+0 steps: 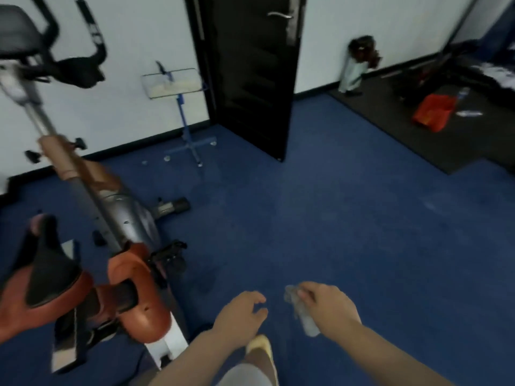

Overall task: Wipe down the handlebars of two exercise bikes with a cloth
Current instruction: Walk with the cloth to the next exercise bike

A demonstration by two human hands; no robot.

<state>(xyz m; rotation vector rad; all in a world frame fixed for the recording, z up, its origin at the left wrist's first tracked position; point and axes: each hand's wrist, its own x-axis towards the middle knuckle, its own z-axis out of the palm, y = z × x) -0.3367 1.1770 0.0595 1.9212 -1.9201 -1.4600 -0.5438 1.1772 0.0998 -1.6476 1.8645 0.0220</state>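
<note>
**Inspector A:** Where does the cloth (302,312) sit relative to the grip?

**Inspector B:** It is in the right hand (327,306), low in the frame above the blue carpet (348,218). The fingers curl round the pale grey cloth, which shows beyond the fingertips and hangs below the hand. The picture is blurred, so its folds cannot be made out.

**Inspector A:** And the other grip?

**Inspector B:** The left hand (239,313) is just beside the right and apart from it. Its fingers are loosely curled and hold nothing.

**Inspector A:** Count of items?

**Inspector B:** One cloth. Two hands. One exercise bike (111,218) in view, orange and grey, on the left, with one pair of black handlebars (83,51) near the white wall (125,37), well apart from both hands. One black door (250,79), standing open.
</note>
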